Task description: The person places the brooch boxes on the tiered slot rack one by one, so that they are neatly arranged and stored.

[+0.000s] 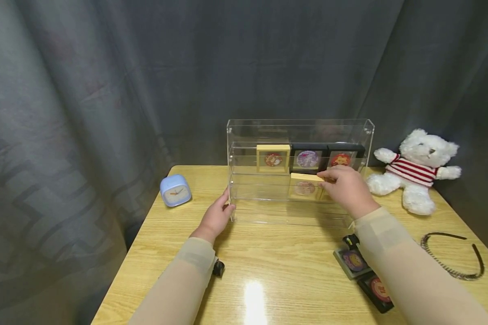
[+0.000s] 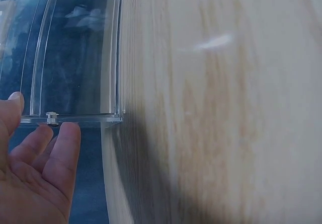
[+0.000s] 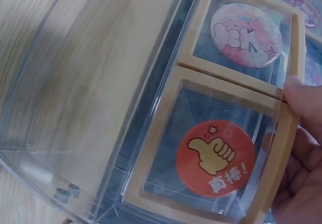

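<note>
A clear acrylic display stand (image 1: 229,153) stands upright on the wooden table. My left hand (image 1: 214,219) grips its left side panel, thumb on one side of the edge and fingers on the other. On the upper shelf sit a yellow frame (image 1: 273,148) and, to its right, two black frames with round badges. Lower down, a yellow frame with a pink badge (image 3: 246,35) stands beside a yellow frame with a red thumbs-up badge (image 3: 216,158). My right hand (image 1: 347,187) pinches the red-badge frame by its upper edge; in the head view the hand mostly hides it.
A blue alarm clock (image 1: 175,190) stands left of the stand. A white teddy bear (image 1: 416,171) in a striped sweater sits at the right. Near my right forearm lie a grey frame (image 1: 353,262) and a black frame (image 1: 376,291), with a headband (image 1: 451,271) farther right.
</note>
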A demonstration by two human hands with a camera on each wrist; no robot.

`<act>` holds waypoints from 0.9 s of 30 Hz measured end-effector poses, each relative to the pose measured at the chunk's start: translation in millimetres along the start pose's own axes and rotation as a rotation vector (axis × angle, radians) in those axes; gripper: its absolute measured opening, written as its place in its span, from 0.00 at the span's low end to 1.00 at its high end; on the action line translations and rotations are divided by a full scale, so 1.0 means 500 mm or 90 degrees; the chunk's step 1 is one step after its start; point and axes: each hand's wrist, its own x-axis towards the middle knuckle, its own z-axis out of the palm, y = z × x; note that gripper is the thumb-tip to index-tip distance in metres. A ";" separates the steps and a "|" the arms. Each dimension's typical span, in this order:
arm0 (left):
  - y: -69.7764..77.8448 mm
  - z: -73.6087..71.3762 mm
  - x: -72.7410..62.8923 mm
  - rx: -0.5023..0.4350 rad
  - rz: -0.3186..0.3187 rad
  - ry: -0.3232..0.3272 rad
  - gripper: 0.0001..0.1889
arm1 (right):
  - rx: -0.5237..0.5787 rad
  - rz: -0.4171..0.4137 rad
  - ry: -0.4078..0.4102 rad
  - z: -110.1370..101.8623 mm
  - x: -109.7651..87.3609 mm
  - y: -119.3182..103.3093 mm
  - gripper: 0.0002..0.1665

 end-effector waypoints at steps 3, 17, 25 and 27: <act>0.000 0.001 0.000 0.000 -0.001 0.001 0.34 | -0.007 -0.006 -0.010 -0.005 -0.005 -0.004 0.18; -0.002 0.000 0.004 0.012 0.024 0.005 0.34 | 0.028 -0.004 0.019 -0.067 -0.136 -0.007 0.24; 0.000 -0.001 0.003 0.019 0.019 0.007 0.34 | 0.016 0.101 -0.171 -0.025 -0.230 0.046 0.47; 0.000 0.000 0.003 0.019 0.016 0.007 0.34 | 0.015 0.122 -0.217 -0.010 -0.252 0.061 0.51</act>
